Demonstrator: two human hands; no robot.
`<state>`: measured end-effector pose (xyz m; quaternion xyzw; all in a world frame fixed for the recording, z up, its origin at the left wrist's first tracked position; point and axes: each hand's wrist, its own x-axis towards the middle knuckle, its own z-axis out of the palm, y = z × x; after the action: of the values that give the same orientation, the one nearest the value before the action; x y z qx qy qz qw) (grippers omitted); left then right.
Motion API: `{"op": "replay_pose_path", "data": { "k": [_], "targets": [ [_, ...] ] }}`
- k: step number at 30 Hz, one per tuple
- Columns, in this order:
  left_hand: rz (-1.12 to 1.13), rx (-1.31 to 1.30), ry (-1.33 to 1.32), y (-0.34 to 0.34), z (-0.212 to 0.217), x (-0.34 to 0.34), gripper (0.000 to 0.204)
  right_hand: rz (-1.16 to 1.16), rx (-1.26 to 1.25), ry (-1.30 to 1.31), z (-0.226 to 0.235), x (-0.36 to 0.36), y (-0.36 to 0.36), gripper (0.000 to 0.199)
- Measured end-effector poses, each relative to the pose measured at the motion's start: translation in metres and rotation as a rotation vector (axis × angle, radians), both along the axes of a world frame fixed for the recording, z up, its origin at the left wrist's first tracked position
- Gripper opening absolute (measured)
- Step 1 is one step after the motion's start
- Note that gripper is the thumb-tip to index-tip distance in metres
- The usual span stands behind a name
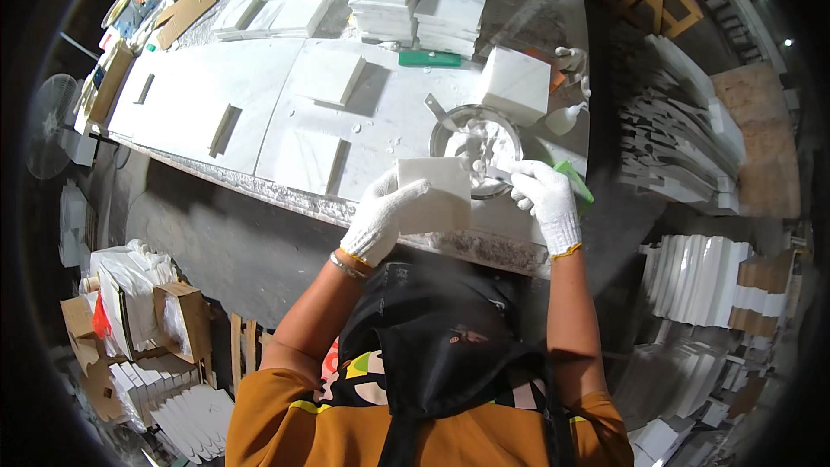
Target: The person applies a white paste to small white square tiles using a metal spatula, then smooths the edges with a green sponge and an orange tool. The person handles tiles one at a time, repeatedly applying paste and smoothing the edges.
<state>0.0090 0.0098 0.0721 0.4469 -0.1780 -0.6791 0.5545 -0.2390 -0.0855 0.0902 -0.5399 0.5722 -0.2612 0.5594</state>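
My left hand (378, 216), in a white knit glove with a yellow cuff, is closed on the left edge of a square white marble tile (437, 197). The tile is held up over the table's front edge. My right hand (546, 201), gloved alike, pinches a small putty knife (499, 175), its grey blade pointing into a steel bowl (441, 140). White paste (493, 140) fills part of this bowl. A second flat metal tool (437, 109) leans on the bowl's far left rim. The tile hides some of the bowl's near left side.
Loose tiles (309, 160) lie left on the marble-topped table (225, 78). Tile stacks (385, 0) stand behind a green block (430, 59). Past the bowl are a white block (516, 85) and a squeeze bottle (564, 119); a green object (574, 183) lies by my right hand.
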Motion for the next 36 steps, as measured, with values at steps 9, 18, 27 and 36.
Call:
{"op": "replay_pose_path", "data": {
  "k": [9,18,27,36],
  "targets": [
    [-0.061,-0.031,-0.204,-0.024,0.016,0.005,0.032,-0.027,-0.289,-0.108,0.027,0.017,0.013,0.02],
    [-0.221,-0.355,-0.984,-0.049,0.046,0.008,0.021,-0.164,-0.803,0.424,0.015,-0.028,0.014,0.029],
    [-0.129,-0.416,-1.049,-0.054,0.069,-0.002,0.017,-0.37,-0.51,0.223,-0.023,-0.107,0.048,0.012],
    [-0.336,0.018,-0.325,0.005,0.035,-0.042,0.034,-0.206,-0.489,0.061,-0.033,-0.104,0.005,0.012]
  ]
}}
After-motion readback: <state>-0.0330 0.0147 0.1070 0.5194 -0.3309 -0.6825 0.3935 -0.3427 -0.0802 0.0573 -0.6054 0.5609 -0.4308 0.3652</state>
